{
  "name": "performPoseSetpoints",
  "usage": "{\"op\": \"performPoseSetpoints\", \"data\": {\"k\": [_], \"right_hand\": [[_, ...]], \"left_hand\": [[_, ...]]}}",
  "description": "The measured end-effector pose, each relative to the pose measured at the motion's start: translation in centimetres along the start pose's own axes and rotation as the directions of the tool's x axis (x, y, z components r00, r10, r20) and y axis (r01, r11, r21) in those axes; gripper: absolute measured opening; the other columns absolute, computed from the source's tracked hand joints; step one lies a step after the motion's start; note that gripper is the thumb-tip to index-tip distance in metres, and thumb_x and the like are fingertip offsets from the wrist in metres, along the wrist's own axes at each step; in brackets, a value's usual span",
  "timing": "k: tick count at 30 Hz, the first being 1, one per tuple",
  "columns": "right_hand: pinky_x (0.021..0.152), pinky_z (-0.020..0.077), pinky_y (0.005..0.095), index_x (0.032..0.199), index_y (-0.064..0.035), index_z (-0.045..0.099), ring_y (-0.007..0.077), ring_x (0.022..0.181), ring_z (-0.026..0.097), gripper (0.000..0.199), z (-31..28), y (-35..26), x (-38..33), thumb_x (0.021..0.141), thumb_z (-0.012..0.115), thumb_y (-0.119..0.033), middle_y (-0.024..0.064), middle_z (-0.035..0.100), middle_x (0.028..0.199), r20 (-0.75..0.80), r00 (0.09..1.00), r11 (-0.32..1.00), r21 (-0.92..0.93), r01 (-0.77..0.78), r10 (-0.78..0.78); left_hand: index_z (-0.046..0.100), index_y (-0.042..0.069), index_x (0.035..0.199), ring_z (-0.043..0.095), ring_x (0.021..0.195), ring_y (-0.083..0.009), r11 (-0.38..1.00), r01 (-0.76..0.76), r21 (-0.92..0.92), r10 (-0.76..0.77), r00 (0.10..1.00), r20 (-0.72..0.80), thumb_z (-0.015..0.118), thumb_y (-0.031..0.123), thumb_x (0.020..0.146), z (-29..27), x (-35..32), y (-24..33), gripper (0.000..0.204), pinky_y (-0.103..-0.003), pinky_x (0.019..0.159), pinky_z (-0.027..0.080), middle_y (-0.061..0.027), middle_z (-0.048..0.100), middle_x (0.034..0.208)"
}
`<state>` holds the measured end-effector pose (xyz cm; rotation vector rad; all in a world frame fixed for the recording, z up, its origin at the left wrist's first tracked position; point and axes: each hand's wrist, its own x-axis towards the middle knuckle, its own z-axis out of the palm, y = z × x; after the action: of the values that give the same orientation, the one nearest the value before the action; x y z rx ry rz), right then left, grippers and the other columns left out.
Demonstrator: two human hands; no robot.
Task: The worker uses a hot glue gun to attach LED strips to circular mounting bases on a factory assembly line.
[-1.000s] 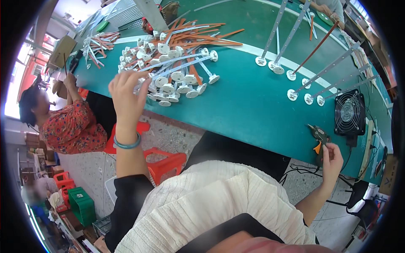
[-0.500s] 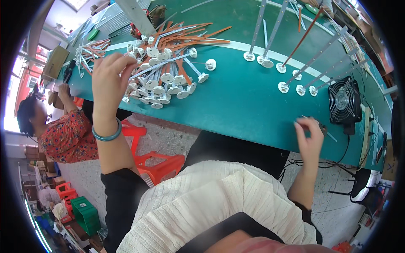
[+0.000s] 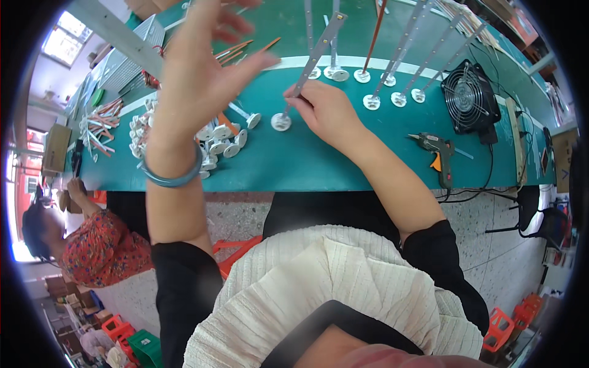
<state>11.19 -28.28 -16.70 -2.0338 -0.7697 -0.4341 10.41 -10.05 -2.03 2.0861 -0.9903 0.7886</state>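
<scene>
Grey strip [image 3: 316, 60] sits pinched between fingers [image 3: 313, 93] of the right hand [image 3: 334, 116], white foot [image 3: 281, 123] nearer. The left hand [image 3: 195, 86] is spread, blurry.

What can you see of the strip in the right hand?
The strip is thin, flat and grey, with a row of small pale spots along it; its material is unclear. Its lower end meets a round white base. In this view it slants, top to the right. The right hand pinches it above the base, over the green table. Whether the base rests there is unclear.
</scene>
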Motion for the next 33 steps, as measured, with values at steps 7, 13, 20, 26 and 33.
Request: {"op": "performPoseSetpoints", "data": {"k": [7,13,20,26,33], "right_hand": [[0.072,0.0528,0.0347,0.099,-0.0010,0.067,0.0245,0.081,0.066,0.016,-6.1,-1.1,-3.2,0.087,0.070,-0.010,0.0116,0.067,0.093,0.073,0.979,0.982,0.013,-0.189,0.188],[0.065,0.0473,0.0285,0.095,-0.0019,0.061,0.0157,0.070,0.057,0.026,-18.1,1.0,-14.3,0.082,0.078,-0.016,0.0057,0.061,0.080,-0.266,0.777,0.620,-0.480,-0.620,0.571],[0.058,0.0394,0.0263,0.094,-0.0026,0.056,0.0089,0.065,0.048,0.035,-20.3,4.4,-22.4,0.077,0.083,-0.017,0.0003,0.055,0.074,-0.259,0.608,0.458,-0.460,-0.761,0.750],[0.068,0.0471,0.0238,0.112,-0.0008,0.058,0.0082,0.075,0.057,0.044,-18.2,4.9,-21.2,0.075,0.079,-0.002,0.0013,0.061,0.092,-0.141,0.609,0.625,0.228,-0.747,0.780],[0.077,0.0528,0.0284,0.125,0.0012,0.053,0.0159,0.085,0.064,0.047,-9.9,2.5,-16.4,0.082,0.072,-0.006,0.0073,0.062,0.099,0.260,0.533,0.162,0.768,-0.619,0.805]], "left_hand": [[0.070,0.000,0.102,0.061,0.079,-0.0110,0.774,0.558,-0.298,-0.398,0.795,0.457,0.077,0.008,0.081,12.2,-8.8,-3.9,0.023,-0.027,0.068,0.050,-0.0060,0.066,0.092],[0.072,-0.002,0.091,0.064,0.078,-0.0132,0.761,0.554,-0.336,-0.453,0.826,0.335,0.073,0.008,0.086,12.4,-8.9,-4.8,0.011,-0.027,0.069,0.051,-0.0081,0.071,0.089],[0.074,0.000,0.089,0.066,0.077,-0.0174,0.846,0.481,-0.232,-0.401,0.859,0.317,0.072,0.009,0.086,13.6,-8.9,-6.2,0.010,-0.029,0.068,0.051,-0.0098,0.072,0.088],[0.074,0.002,0.089,0.067,0.073,-0.0208,0.921,0.359,-0.152,-0.300,0.901,0.314,0.073,0.011,0.085,13.9,-8.8,-6.6,0.010,-0.031,0.067,0.052,-0.0097,0.071,0.084],[0.073,0.002,0.086,0.068,0.074,-0.0208,0.906,0.385,-0.176,-0.323,0.898,0.300,0.073,0.011,0.085,14.1,-9.0,-6.9,0.009,-0.030,0.067,0.053,-0.0095,0.071,0.083]]}}
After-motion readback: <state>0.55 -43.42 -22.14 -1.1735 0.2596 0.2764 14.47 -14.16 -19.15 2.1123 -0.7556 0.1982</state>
